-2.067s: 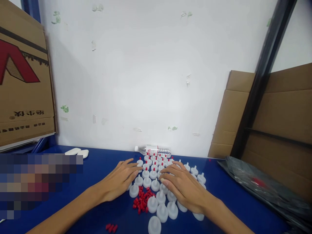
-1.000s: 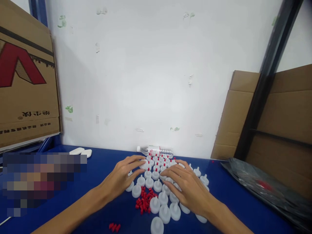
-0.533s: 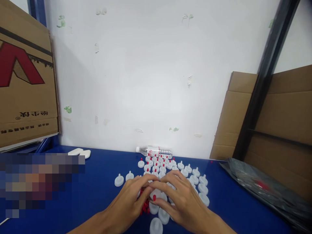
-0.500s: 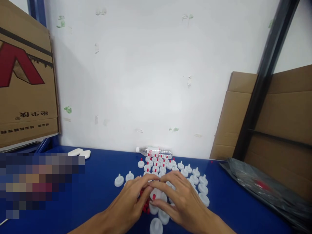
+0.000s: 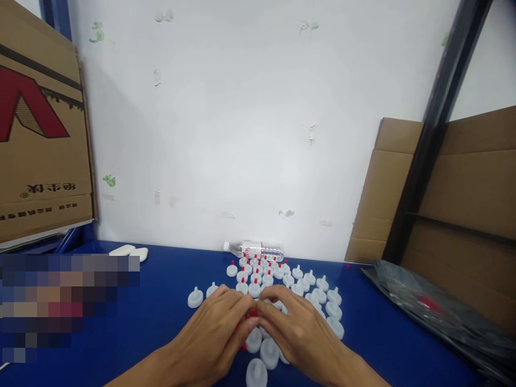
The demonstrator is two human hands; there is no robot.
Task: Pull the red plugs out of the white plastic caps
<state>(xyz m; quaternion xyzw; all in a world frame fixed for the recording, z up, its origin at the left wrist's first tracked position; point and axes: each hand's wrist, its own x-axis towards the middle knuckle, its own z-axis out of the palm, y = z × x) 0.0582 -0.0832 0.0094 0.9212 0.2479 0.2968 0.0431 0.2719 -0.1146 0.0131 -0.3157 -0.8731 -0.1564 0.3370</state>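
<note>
My left hand (image 5: 217, 328) and my right hand (image 5: 302, 328) meet fingertip to fingertip over the near part of the blue table. A small red tip cap (image 5: 253, 312) shows between the closed fingers of my left hand. The thumb and fingers of my right hand are pinched against the same spot; what they grip is hidden. White nozzle lids (image 5: 269, 352) lie beneath and in front of my hands. Beyond my fingertips stand several white lids with red tips (image 5: 255, 287). A loose red piece (image 5: 243, 348) peeks out below my left hand.
More white lids without red tips (image 5: 322, 282) stand to the right, and a few (image 5: 195, 297) to the left. A clear plastic bottle (image 5: 262, 250) lies against the wall. Dark plastic bags (image 5: 435, 317) rest at the right, beside cardboard (image 5: 368, 199). White objects (image 5: 139, 253) lie back left.
My fingers have closed inward and my fingertips now meet. The white lid with a red tip seen between my hands is now covered. The view has shifted slightly.
</note>
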